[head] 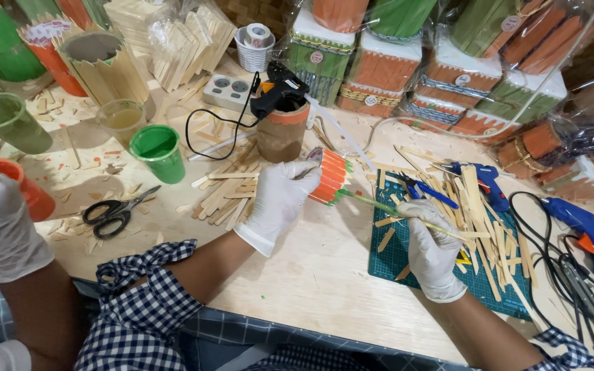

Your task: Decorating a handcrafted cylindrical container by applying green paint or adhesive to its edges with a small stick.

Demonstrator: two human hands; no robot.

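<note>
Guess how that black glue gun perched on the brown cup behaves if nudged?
The black glue gun likely tips off easily: it only rests across the brown cup, overhanging the rim. Its cord trails loose to the table, so it may drag or snag. The body looks rigid plastic.

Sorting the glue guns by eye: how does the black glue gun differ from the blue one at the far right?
The black glue gun rests on top of a brown cylinder; the blue glue gun lies flat on the table. The black one has an orange trigger, the blue one a red-orange one. Both have black cords and are unheld.
</note>
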